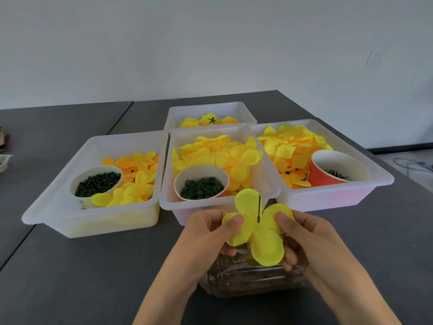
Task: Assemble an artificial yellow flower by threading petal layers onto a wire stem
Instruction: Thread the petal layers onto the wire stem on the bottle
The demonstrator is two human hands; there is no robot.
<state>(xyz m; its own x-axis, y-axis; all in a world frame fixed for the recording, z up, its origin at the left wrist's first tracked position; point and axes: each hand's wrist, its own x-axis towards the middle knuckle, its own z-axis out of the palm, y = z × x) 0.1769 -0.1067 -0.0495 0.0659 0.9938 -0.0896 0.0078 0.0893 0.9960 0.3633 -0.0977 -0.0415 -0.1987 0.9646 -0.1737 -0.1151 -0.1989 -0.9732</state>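
Observation:
Both hands hold a yellow four-lobed petal layer [262,240] in front of the middle bin. A thin dark wire stem [259,208] pokes up through its centre. My left hand [210,233] pinches the left petal with thumb on top. My right hand [302,235] pinches the right petal the same way. Loose petal layers fill the left bin [133,174], the middle bin [218,153] and the right bin [290,146].
Cups in the bins hold dark green parts: a white cup of stubs [97,182], a cup of rings [201,185], a red cup [337,170]. A back bin [210,113] holds finished flowers. A clear bag of brown pieces [253,280] lies under my hands on the grey table [82,277].

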